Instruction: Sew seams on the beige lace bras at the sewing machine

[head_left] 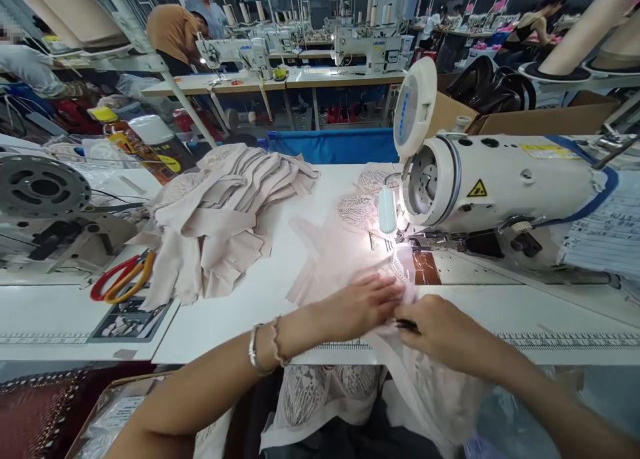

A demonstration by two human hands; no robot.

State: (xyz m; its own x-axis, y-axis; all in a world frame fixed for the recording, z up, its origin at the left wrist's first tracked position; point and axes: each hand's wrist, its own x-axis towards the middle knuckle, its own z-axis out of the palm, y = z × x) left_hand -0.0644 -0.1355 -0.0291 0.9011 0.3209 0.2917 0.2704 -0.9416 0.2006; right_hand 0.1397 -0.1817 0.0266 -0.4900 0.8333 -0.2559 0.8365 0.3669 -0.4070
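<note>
My left hand (363, 304) lies flat on pale pink lace fabric (320, 252), fingers stretched toward the needle area of a white sewing machine (510, 179). Close beside it, my right hand (435, 329) is closed around a small dark tool (407, 325), its kind not clear, at the fabric's near edge. The fabric runs under the lit needle area and hangs over the table edge below my right hand. A lace bra (327, 389) lies on my lap. Whether the right fingers also pinch the fabric is hidden.
A heap of pale fabric pieces (220, 212) lies to the left, with red-and-orange-handled scissors (125, 276) by it. Spray cans (163, 142) stand behind. Another machine (45, 212) is at far left. A ruler strip (550, 341) lines the table's front edge. Other people work further back.
</note>
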